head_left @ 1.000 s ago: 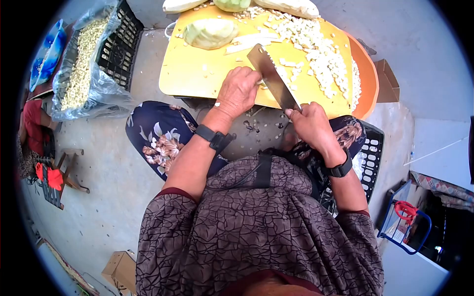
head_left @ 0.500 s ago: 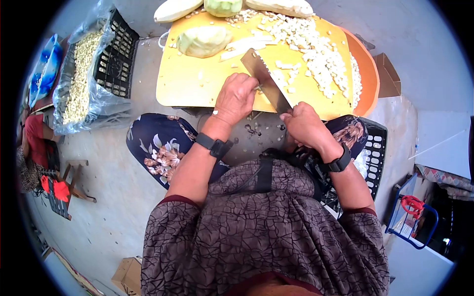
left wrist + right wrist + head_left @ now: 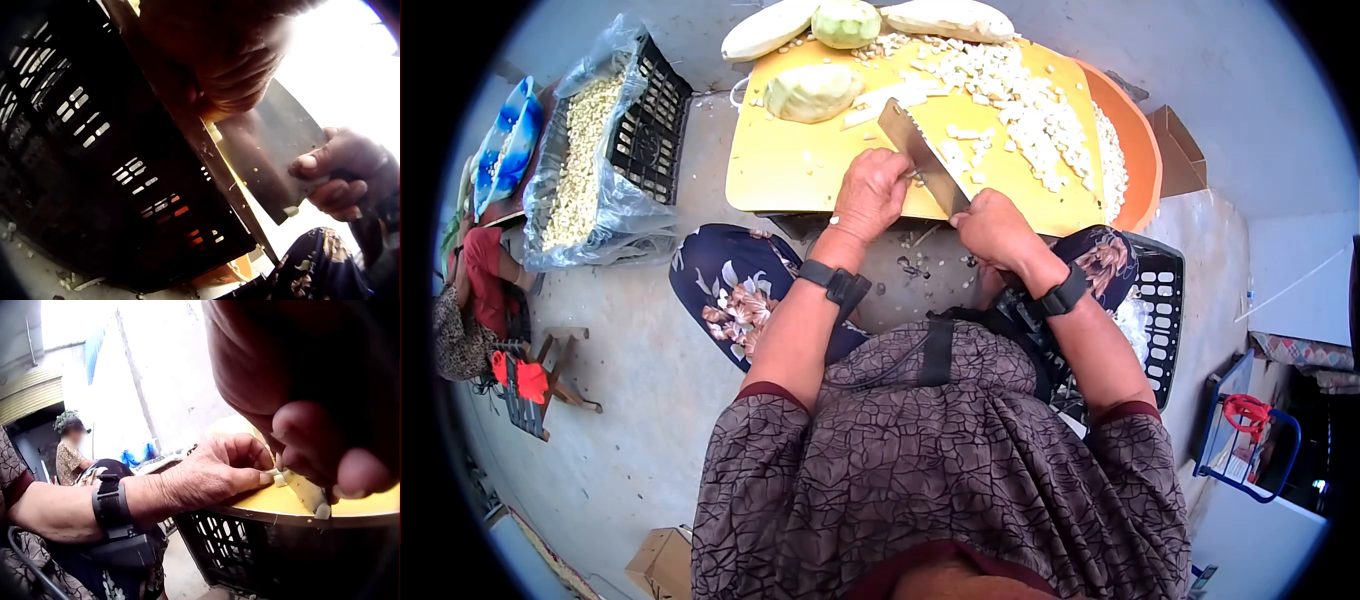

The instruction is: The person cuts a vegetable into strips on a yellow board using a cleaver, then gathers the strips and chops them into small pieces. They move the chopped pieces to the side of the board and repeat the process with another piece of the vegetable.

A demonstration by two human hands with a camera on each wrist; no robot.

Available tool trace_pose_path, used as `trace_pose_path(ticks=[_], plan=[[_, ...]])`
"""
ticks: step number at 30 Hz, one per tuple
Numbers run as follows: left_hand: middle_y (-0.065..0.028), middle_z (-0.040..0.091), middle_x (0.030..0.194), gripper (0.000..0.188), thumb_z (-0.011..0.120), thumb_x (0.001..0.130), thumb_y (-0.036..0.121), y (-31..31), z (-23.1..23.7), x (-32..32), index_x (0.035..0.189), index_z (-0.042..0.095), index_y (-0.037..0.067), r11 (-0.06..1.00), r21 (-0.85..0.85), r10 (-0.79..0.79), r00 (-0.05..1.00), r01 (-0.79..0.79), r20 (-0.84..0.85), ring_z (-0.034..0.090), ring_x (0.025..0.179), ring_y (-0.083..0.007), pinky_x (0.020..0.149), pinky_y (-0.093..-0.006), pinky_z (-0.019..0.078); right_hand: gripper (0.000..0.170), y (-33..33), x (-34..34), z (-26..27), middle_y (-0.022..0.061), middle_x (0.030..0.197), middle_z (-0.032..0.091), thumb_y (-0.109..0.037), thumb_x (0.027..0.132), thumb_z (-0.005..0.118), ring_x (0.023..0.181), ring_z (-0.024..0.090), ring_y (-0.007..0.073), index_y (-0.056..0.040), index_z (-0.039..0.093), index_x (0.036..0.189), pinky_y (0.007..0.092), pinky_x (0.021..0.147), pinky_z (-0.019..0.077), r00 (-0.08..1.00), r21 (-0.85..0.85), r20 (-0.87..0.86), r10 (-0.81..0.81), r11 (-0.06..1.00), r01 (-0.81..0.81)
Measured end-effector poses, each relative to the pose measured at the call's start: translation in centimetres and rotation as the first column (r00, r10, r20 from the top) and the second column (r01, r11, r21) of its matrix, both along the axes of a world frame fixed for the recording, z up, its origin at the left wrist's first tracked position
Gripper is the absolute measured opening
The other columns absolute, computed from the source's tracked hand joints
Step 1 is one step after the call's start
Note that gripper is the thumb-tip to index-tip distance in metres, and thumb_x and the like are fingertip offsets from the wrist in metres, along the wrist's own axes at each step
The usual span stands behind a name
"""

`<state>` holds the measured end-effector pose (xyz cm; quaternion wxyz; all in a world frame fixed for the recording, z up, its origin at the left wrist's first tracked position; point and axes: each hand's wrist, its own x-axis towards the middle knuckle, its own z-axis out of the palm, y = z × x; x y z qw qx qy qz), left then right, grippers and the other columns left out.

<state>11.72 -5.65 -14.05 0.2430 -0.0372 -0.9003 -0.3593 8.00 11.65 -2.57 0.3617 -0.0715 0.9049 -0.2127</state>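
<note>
My right hand [image 3: 1000, 230] grips the handle of a broad cleaver [image 3: 925, 155], whose blade slants over the front of the yellow cutting board [image 3: 790, 165]. Close to the left of the blade, my left hand [image 3: 870, 193] has its fingers curled down at the board. In the right wrist view, its thumb and fingers pinch a small pale vegetable piece [image 3: 279, 479] right at the blade. A bit of pale flesh [image 3: 290, 211] sticks to the cleaver's lower corner. Farther back lie a peeled vegetable chunk [image 3: 812, 92], cut strips and a spread of diced pieces [image 3: 1040, 120].
Whole peeled vegetables [image 3: 955, 18] lie along the board's far edge. An orange basin [image 3: 1140, 150] with diced pieces stands at its right. To the left is a plastic-lined crate [image 3: 585, 160] full of dice. A black crate [image 3: 244, 550] is under the board. Another person [image 3: 72, 450] sits beyond.
The cleaver and both hands have shifted a little leftward along the board's front, with the left hand still close beside the blade. The head view has tilted slightly.
</note>
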Motion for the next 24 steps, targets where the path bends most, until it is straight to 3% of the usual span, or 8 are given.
trace_pose_path(ticks=[3, 9, 12, 15, 16, 19, 20, 24], plan=[[-0.0128, 0.061, 0.079, 0.01, 0.064, 0.076, 0.0, 0.2, -0.2, 0.0, 0.085, 0.063, 0.004, 1.0, 0.03, 0.011, 0.999, -0.009, -0.049, 0.06, 0.082, -0.0336, 0.08, -0.0417, 0.0493, 0.028, 0.3, 0.1, 0.6, 0.0203, 0.064, 0.065, -0.018, 0.091, 0.061, 0.052, 0.065, 0.0291, 0.008, 0.066, 0.083, 0.0394, 0.052, 0.0517, 0.999, 0.006, 0.024, -0.025, 1.0, 0.025], [-0.0121, 0.066, 0.084, 0.013, 0.065, 0.075, 0.0, 0.3, 0.1, 0.1, 0.087, 0.064, 0.003, 1.0, -0.001, -0.017, 1.0, 0.017, -0.018, 0.063, 0.085, -0.0325, 0.08, -0.0403, 0.0519, 0.029, -0.4, -0.9, -1.2, 0.0194, 0.067, 0.067, -0.02, 0.089, 0.063, 0.052, 0.066, 0.0292, 0.0091, 0.066, 0.084, 0.0383, 0.056, 0.0536, 0.964, 0.071, -0.172, 0.201, 0.979, -0.192], [-0.0123, 0.067, 0.087, 0.015, 0.065, 0.077, 0.0, 0.1, 0.4, 0.2, 0.092, 0.067, 0.002, 0.998, 0.042, -0.04, 0.999, 0.038, 0.036, 0.064, 0.087, -0.032, 0.08, -0.0391, 0.0525, 0.031, -1.7, -1.5, -2.3, 0.0215, 0.073, 0.069, -0.022, 0.087, 0.065, 0.061, 0.068, 0.0327, 0.0086, 0.068, 0.086, 0.0401, 0.06, 0.0539, 0.969, 0.044, -0.204, 0.136, 0.991, -0.13], [-0.0135, 0.069, 0.093, 0.02, 0.064, 0.081, 0.0, 0.0, 0.7, 0.3, 0.1, 0.069, 0.003, 0.992, 0.122, -0.041, 0.998, 0.036, 0.039, 0.067, 0.09, -0.0306, 0.082, -0.037, 0.0537, 0.033, -1.1, -2.4, -1.1, 0.0255, 0.082, 0.069, -0.026, 0.086, 0.066, 0.076, 0.07, 0.0362, 0.0073, 0.069, 0.086, 0.0413, 0.069, 0.0539, 0.995, -0.055, 0.027, -0.095, 0.994, 0.097], [-0.0153, 0.07, 0.098, 0.024, 0.062, 0.084, -0.001, -0.2, 0.9, 0.4, 0.106, 0.07, 0.003, 0.971, 0.238, -0.05, 0.998, 0.037, 0.048, 0.069, 0.092, -0.0293, 0.083, -0.0352, 0.0545, 0.034, -0.4, -2.8, -1.3, 0.0267, 0.082, 0.069, -0.027, 0.086, 0.067, 0.077, 0.069, 0.0374, 0.007, 0.069, 0.084, 0.0427, 0.071, 0.0532, 0.986, -0.086, 0.036, -0.164, 0.982, 0.167], [-0.0161, 0.07, 0.098, 0.023, 0.061, 0.085, -0.002, -1.0, 1.7, 0.0, 0.106, 0.07, 0.002, 0.974, 0.216, 0.093, 0.992, -0.073, -0.087, 0.07, 0.09, -0.0288, 0.082, -0.0341, 0.0552, 0.035, 2.4, -3.5, -3.0, 0.0229, 0.068, 0.065, -0.025, 0.088, 0.064, 0.063, 0.067, 0.0346, 0.0093, 0.068, 0.081, 0.0436, 0.063, 0.0523, 0.94, -0.086, -0.327, -0.097, 0.994, 0.073], [-0.0162, 0.07, 0.1, 0.024, 0.061, 0.083, -0.003, -1.3, 2.1, -0.1, 0.106, 0.069, 0.001, 0.969, 0.22, 0.139, 0.984, -0.111, -0.112, 0.068, 0.094, -0.031, 0.085, -0.0358, 0.054, 0.036, 3.4, -3.7, -3.1, 0.0206, 0.057, 0.059, -0.023, 0.089, 0.064, 0.053, 0.063, 0.0318, 0.0112, 0.066, 0.079, 0.0439, 0.056, 0.0499, 0.953, -0.165, -0.276, -0.123, 0.983, 0.079], [-0.0168, 0.067, 0.105, 0.024, 0.06, 0.08, -0.004, -2.7, 2.9, -0.7, 0.103, 0.066, 0.001, 0.985, 0.007, 0.173, 0.972, -0.174, -0.156, 0.062, 0.098, -0.0357, 0.088, -0.0425, 0.0505, 0.041, 3.8, -0.5, 1.0, 0.0205, 0.054, 0.056, -0.024, 0.092, 0.063, 0.051, 0.059, 0.0283, 0.0136, 0.064, 0.076, 0.042, 0.055, 0.0483, 0.981, -0.206, -0.059, -0.183, 0.964, 0.167]])
